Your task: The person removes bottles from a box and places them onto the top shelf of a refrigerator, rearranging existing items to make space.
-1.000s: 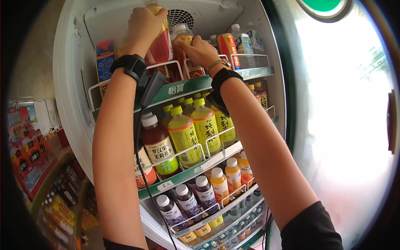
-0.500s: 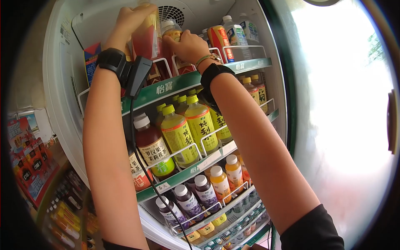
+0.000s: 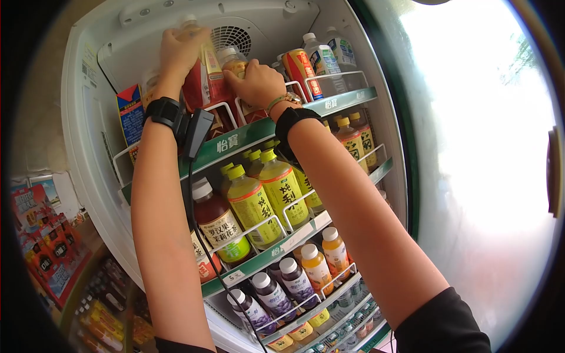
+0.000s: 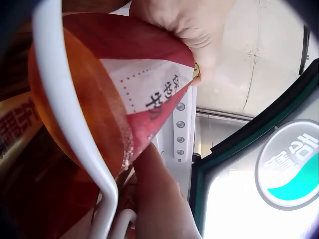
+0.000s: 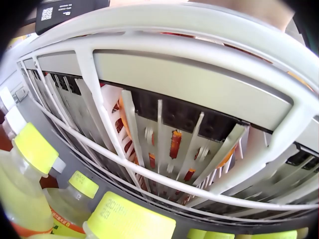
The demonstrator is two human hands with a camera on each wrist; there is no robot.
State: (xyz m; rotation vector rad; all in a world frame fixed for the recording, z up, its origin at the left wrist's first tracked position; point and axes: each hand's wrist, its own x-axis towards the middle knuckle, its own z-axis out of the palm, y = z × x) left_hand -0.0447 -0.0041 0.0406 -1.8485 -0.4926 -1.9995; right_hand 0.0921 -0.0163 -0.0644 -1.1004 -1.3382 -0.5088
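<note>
On the top shelf of a drinks fridge, my left hand [image 3: 183, 54] grips the upper part of a red-labelled bottle [image 3: 206, 83]. In the left wrist view this bottle [image 4: 112, 64] is seen from below, its amber base close to the white wire rail [image 4: 75, 99]. Just right of it, my right hand [image 3: 259, 83] holds a white-capped bottle [image 3: 234, 63] with a yellow upper label. The thumb lies across that bottle's front; the other fingers are mostly hidden. Below the right wrist are yellow-capped bottles [image 5: 127, 219].
A blue carton [image 3: 130, 115] stands left of my left wrist. Right of my hands are a red and gold can [image 3: 303, 73] and clear bottles [image 3: 322, 59]. Lower shelves hold several bottles behind rails. The glass door [image 3: 471, 176] stands at the right; a cable [image 3: 203, 250] hangs down from my left wrist.
The head view has shifted, showing more of the fridge's ceiling. My left hand and the red-labelled bottle have come slightly lower against the rail. My right hand keeps its hold.
</note>
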